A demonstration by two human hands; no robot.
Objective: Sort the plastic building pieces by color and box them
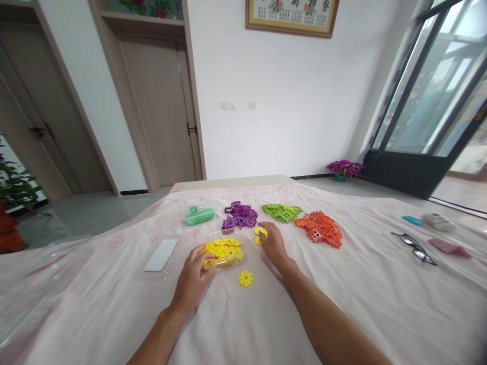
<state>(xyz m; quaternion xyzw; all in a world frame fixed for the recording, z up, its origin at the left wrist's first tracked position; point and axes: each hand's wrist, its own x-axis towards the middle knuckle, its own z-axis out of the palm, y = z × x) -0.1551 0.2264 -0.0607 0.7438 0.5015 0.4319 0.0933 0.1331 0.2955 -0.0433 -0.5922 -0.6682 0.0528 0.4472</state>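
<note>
A clear plastic box (245,248) filled with yellow notched snap discs (224,249) stands on the cloth in front of me. My left hand (196,268) grips its left side, fingers curled over the rim against the discs. To the right of the box, my right hand (272,242) has its fingers closed on a yellow snap disc (258,231); a second yellow disc shows just below, partly hidden by the fingers. Nearer to me, one loose yellow disc (246,278) lies flat on the cloth.
Behind the box are piles of purple pieces (240,215), light green pieces (282,212) and orange pieces (321,229). A clear box of green pieces (200,215) stands back left. A clear lid (160,256) lies left; glasses (414,248) lie far right on the cloth (243,329).
</note>
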